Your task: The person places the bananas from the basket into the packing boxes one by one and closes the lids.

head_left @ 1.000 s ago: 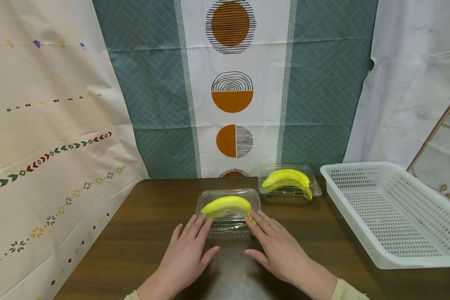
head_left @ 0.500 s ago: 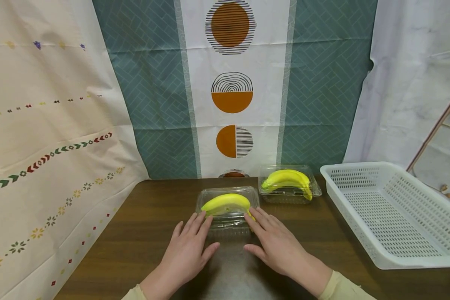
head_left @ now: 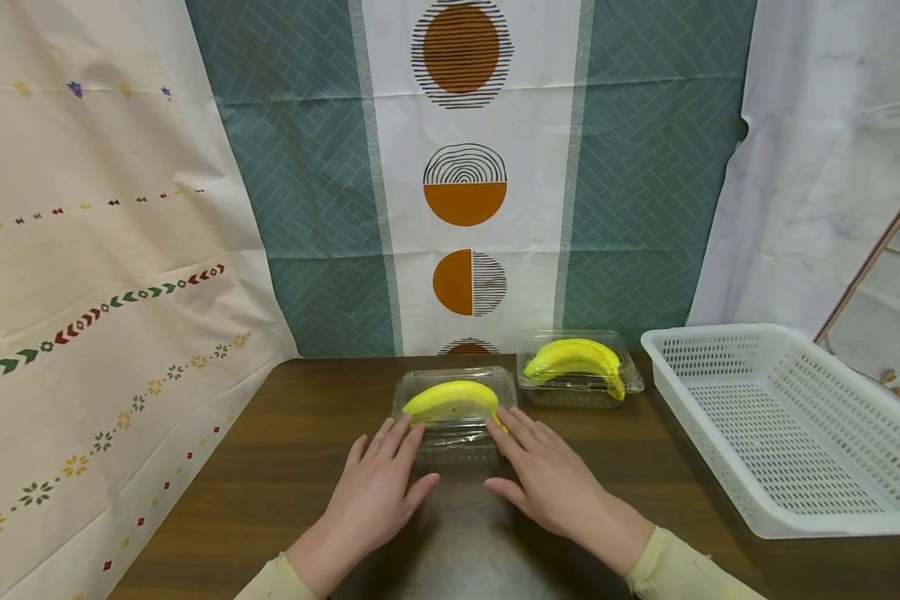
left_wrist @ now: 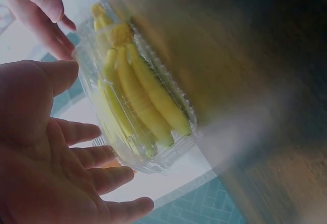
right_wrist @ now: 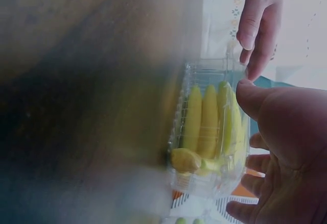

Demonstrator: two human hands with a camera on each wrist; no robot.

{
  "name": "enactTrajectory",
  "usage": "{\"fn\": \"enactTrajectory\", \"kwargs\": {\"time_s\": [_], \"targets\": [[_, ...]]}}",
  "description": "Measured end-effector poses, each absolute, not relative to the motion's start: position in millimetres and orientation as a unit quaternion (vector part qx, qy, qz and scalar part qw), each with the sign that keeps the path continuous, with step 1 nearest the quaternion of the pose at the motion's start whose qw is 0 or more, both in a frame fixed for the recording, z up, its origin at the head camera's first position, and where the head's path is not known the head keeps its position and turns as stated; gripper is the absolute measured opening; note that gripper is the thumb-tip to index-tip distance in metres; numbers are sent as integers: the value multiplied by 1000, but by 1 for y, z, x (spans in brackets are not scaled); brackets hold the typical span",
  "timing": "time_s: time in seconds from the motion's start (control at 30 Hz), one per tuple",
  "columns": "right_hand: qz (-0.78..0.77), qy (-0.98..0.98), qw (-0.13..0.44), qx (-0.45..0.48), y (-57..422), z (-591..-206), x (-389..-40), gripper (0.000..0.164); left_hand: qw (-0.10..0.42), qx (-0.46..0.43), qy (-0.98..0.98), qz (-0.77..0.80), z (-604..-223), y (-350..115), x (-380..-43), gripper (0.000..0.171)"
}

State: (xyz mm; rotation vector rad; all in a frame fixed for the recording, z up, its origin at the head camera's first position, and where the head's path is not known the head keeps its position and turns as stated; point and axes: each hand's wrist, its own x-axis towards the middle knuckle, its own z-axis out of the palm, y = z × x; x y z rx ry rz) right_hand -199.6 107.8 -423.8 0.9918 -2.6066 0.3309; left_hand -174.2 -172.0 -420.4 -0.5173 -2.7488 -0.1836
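In the head view a clear plastic clamshell box (head_left: 461,454) of bananas (head_left: 453,396) stands on the wooden table. My left hand (head_left: 375,487) has straight, spread fingers, their tips at the box's near left edge. At its near right edge lie the straight fingertips of my right hand (head_left: 543,475). Both thumbs point inward, apart from each other. Several bananas (left_wrist: 138,101) show through the box wall in the left wrist view, with their stem end toward the right hand. The lid looks closed in the right wrist view, where the box (right_wrist: 207,71) stands upright.
A second clear box (head_left: 581,400) with bananas (head_left: 577,357) stands at the back, right of the first. Further right is a white perforated plastic basket (head_left: 720,467) with nothing in it. Patterned curtains hang behind the table (head_left: 292,433) and along its left side.
The box of bananas has slid a little away from me, toward the back of the table. Both hands have moved forward with it, fingers still straight. The second box has stayed put.
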Motion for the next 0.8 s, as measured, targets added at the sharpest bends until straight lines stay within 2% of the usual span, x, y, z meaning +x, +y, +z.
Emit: {"fn": "enactTrajectory", "kwargs": {"time_s": [0.3,0.8], "targets": [[118,-919,152,343,106,-423,-209,76,173,-183,-966,-63,-419,-172,-182,72],[116,-923,139,340,102,-420,-226,77,148,-167,-972,-77,-423,-173,-202,75]]}}
